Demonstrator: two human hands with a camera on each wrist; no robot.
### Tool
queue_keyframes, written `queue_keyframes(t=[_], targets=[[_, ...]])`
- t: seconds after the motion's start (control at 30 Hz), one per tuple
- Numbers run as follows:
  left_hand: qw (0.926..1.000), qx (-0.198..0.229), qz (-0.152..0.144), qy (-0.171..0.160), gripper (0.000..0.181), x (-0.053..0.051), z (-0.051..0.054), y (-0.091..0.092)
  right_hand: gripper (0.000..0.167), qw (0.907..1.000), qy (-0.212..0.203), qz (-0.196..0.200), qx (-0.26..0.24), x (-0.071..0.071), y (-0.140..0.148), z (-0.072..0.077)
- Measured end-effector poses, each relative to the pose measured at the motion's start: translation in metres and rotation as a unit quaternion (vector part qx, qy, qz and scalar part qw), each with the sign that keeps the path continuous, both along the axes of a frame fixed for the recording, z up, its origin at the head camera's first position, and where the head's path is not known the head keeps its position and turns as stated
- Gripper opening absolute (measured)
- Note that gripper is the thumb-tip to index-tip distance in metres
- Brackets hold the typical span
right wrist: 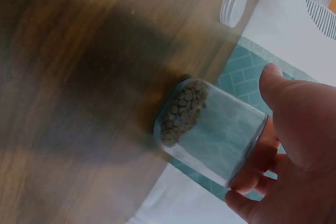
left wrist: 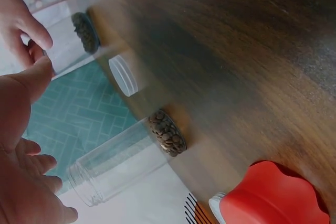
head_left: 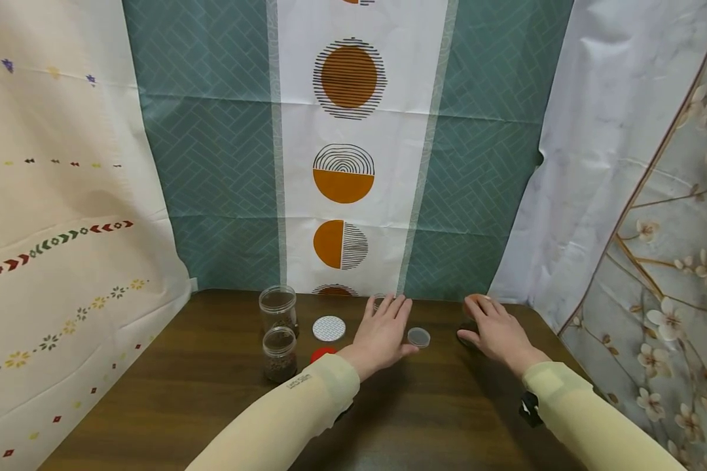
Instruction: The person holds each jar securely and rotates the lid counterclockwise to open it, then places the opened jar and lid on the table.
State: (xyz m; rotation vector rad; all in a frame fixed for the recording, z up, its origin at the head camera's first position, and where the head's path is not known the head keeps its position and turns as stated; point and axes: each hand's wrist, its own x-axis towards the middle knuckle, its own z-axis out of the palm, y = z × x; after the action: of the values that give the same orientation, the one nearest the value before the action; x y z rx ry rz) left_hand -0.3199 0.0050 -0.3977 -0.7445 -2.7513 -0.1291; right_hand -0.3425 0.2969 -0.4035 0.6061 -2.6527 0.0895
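Note:
My right hand (head_left: 497, 327) is at a clear jar (right wrist: 220, 129) with small tan-brown pieces in its bottom. Its fingers lie along the jar's far side near the rim, and the thumb stands apart from the glass. The jar stands on the table. My left hand (head_left: 383, 330), fingers spread, hovers near a taller clear jar (left wrist: 121, 161) holding brown bean-like pieces; in the head view the hand mostly covers that jar. Contact with it cannot be made out. Between the hands lies a round translucent lid (head_left: 419, 337).
Two more open clear jars (head_left: 279, 356) with dark contents stand to the left. Beside them are a round white patterned disc (head_left: 328, 328) and a red wavy-edged piece (left wrist: 273, 198). Cloth hangings (head_left: 224, 163) rise behind the wooden table (head_left: 171, 392) and along both sides.

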Motion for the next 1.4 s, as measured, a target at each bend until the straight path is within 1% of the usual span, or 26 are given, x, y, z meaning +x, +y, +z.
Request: queue_keyframes(t=[0.17,0.33,0.67,0.83,1.0,1.17,1.4], targets=[[0.9999,-0.010,0.005,0.004,0.100,0.002,0.000,-0.002,0.076,1.0000,0.000,0.000,0.001,0.008,-0.004,-0.001],[0.9998,-0.015,0.006,0.008,0.100,0.006,0.002,-0.005,0.074,1.0000,0.005,0.004,0.007,0.013,-0.006,-0.003],[1.0000,-0.006,0.000,0.003,0.100,0.011,0.000,-0.013,0.073,0.9980,0.045,0.030,0.031,0.028,-0.016,-0.004],[1.0000,0.004,-0.005,-0.001,0.101,0.014,-0.001,-0.015,0.076,0.9969,0.053,0.044,0.039,0.037,-0.021,-0.004],[0.9999,0.006,-0.008,0.002,0.101,0.018,-0.001,-0.019,0.076,0.9962,0.056,0.053,0.041,0.041,-0.026,-0.003],[0.9999,0.014,-0.006,-0.004,0.102,0.023,0.000,-0.026,0.075,0.9953,0.059,0.067,0.038,0.045,-0.032,-0.001],[0.9992,0.027,-0.006,-0.027,0.101,0.030,-0.002,-0.035,0.078,0.9904,0.091,0.090,0.051,0.049,-0.039,-0.005]])
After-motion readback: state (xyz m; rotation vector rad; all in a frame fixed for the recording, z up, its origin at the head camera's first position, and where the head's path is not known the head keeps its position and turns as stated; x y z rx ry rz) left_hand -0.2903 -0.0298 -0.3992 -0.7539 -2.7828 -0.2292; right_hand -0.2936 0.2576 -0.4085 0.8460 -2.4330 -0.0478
